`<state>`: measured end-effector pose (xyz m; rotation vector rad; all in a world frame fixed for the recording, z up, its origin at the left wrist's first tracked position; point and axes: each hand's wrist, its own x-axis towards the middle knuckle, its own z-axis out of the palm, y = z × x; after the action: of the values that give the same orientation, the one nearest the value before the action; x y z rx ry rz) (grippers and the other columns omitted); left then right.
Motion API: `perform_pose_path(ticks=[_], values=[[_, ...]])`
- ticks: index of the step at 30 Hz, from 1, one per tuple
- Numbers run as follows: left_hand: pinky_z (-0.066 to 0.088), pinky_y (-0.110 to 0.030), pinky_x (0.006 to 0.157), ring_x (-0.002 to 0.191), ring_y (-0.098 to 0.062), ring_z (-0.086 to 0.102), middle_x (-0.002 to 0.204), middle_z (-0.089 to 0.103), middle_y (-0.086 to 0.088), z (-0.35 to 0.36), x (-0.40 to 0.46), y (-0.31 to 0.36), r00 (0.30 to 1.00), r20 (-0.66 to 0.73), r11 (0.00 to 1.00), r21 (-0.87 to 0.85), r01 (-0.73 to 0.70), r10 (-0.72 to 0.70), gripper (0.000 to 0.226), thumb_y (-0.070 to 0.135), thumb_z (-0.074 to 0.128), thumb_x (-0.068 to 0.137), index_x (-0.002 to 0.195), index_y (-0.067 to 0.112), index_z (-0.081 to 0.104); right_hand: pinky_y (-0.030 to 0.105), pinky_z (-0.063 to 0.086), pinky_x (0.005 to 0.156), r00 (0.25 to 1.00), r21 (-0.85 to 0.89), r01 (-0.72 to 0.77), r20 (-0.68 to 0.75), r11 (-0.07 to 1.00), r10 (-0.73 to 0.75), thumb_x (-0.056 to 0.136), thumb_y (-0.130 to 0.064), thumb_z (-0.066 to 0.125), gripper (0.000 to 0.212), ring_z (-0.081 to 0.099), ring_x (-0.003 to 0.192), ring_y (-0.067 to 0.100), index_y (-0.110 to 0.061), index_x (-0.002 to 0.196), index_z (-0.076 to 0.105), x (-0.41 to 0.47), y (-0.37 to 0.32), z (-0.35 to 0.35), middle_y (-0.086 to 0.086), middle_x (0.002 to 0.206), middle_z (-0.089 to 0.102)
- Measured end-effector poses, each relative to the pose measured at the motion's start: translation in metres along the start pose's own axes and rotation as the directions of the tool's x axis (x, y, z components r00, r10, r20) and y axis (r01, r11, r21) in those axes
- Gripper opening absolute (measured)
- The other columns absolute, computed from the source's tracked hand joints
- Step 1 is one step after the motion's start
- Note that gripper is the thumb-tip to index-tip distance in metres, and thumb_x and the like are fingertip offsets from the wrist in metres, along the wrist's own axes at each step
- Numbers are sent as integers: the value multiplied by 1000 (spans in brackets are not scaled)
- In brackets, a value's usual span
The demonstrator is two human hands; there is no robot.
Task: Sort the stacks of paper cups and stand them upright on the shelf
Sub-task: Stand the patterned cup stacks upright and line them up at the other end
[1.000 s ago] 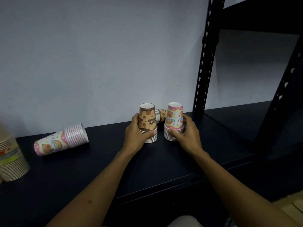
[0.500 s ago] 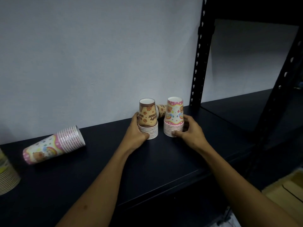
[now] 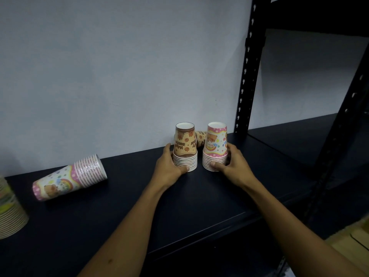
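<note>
A person's left hand (image 3: 169,166) grips a brown cup stack (image 3: 185,148) and the right hand (image 3: 231,164) a pink cup stack (image 3: 215,146), both standing rims-down near the shelf's (image 3: 199,200) back edge. A toppled pink stack (image 3: 69,177) (long axis roughly along the shelf) lies well toward the left end, likelier the left hand's reach.

Your single head view looks forward and down over the dark shelf (image 3: 199,200), close in, the wall at twelve o'clock.
</note>
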<state>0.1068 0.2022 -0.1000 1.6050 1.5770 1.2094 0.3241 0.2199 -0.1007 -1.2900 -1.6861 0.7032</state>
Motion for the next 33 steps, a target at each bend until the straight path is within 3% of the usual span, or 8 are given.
perform_pose_path(ticks=[3,9,14,18,25,31,33], values=[[44,-40,106,127,-19,51,142,51,-1,0,1,-1,1000,-6,1000,-2,-11,11,91,12,83,70,145,17,32,26,43,97,1000,19,-9,-1,1000,9,81,-18,77,75,52,115,10,-18,144,36,-2,-1,-1,0,136,54],[47,-36,102,119,-16,56,134,57,-1,1,-1,2,999,-44,999,28,-29,30,84,18,87,65,137,15,45,26,44,95,1000,20,10,-14,1000,-9,82,-17,76,71,56,117,12,-19,143,39,-2,-1,-2,-1,134,56],[46,-30,99,118,-12,56,132,57,6,0,-3,4,998,0,998,12,-55,55,79,21,84,70,137,20,44,22,43,91,1000,72,10,-27,997,-8,85,-13,73,68,54,112,9,-17,143,39,-3,-2,-3,0,134,55],[44,-38,106,124,-14,53,137,56,3,-1,-4,3,996,41,997,4,-77,77,69,12,73,79,141,21,42,24,42,95,1000,86,15,-21,996,-13,87,-7,69,64,53,113,8,-18,144,40,-3,-1,-4,1,136,56],[44,-24,87,106,-9,55,128,58,2,1,-6,6,997,-48,998,33,-62,63,85,26,87,66,138,18,42,31,48,97,998,55,16,-67,998,-12,81,-22,77,66,57,113,14,-23,138,44,1,6,-2,5,133,53],[44,-39,106,127,-16,51,140,52,2,-1,-5,5,996,53,998,3,-66,66,76,14,76,78,143,23,37,27,46,94,998,56,14,-66,998,-11,83,-19,76,65,56,114,14,-21,139,44,0,4,-3,5,135,53],[44,-37,106,126,-16,52,140,53,0,-1,-4,5,997,46,998,-1,-69,69,73,12,74,80,143,20,38,25,45,91,998,58,20,-65,998,-16,84,-18,75,63,55,112,13,-20,139,44,-1,4,-3,5,135,53]])
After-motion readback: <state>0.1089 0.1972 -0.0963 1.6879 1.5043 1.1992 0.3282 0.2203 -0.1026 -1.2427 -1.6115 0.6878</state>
